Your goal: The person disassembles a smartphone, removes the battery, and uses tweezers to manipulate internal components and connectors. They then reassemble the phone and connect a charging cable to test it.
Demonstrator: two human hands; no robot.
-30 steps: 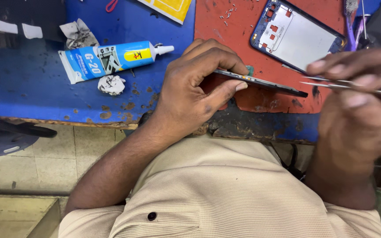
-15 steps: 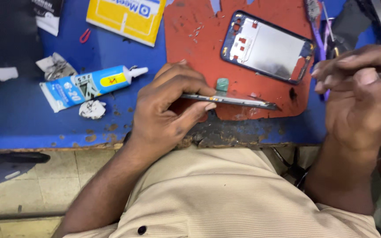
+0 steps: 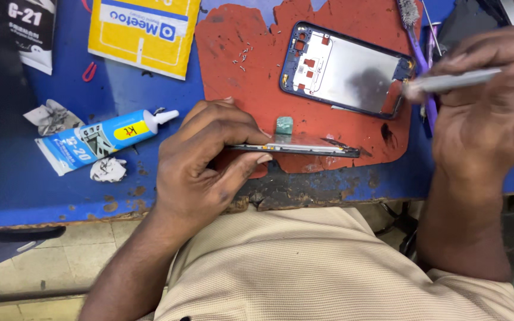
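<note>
On the blue workbench [image 3: 7,184], the red mat [image 3: 245,77] now fills more of the view than it did 1 second ago, because the camera has tipped further over the bench and the yellow packet [image 3: 144,32] and the phone frame [image 3: 346,68] have slid down into sight. The frame lies flat on the mat, screen side open, its long axis running left to right with a slight tilt down to the right. Nearer the bench edge, the left hand [image 3: 200,163] pinches a thin phone panel [image 3: 295,147] edge-on between thumb and fingers (a grip that has not changed); the panel's long axis runs almost level, pointing right, just above the mat's lower edge. The right hand [image 3: 486,107] has risen from the panel's far end and now closes around metal tweezers [image 3: 453,81], whose tip points left and sits at the frame's right end, so the work appears to shift from panel to frame. Left of the mat lies a blue glue tube [image 3: 99,139], nozzle up-right, beside 2 crumpled paper scraps [image 3: 107,170].
</note>
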